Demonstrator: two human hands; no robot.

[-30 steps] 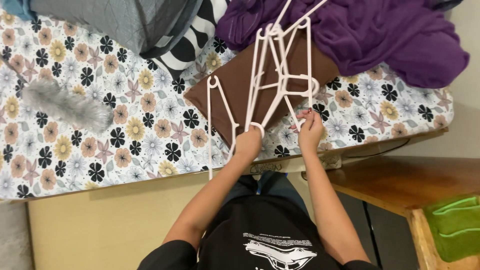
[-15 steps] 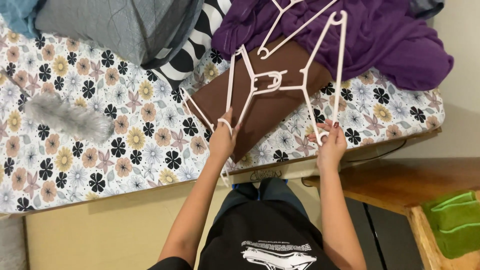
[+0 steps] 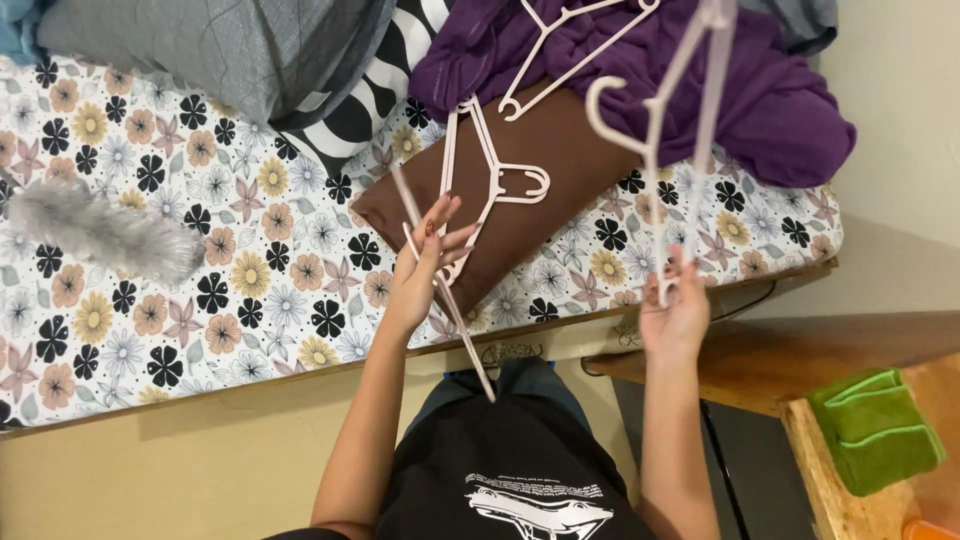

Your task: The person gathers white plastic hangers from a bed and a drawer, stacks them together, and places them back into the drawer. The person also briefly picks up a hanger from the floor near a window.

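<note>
My left hand [image 3: 425, 265] grips pale pink plastic hangers [image 3: 478, 190] by one end, over the near edge of a floral-sheeted bed [image 3: 150, 300]; their hooks lie on a brown pillow [image 3: 545, 180]. My right hand [image 3: 678, 310] holds up another pale pink hanger [image 3: 668, 130] by its lower corner, hook pointing left, above the bed's right part. One more pink hanger [image 3: 565, 45] rests on a crumpled purple garment [image 3: 700, 80] at the far side.
A grey pillow [image 3: 220, 50] and a black-and-white patterned cushion [image 3: 360, 100] lie at the bed's far side. A grey furry thing [image 3: 100, 230] sits at left. A wooden ledge [image 3: 830, 350] with a folded green cloth [image 3: 875, 430] stands at right.
My two hands have drawn apart: the right has lifted one hanger away to the right, while the left keeps the other hangers over the brown pillow.
</note>
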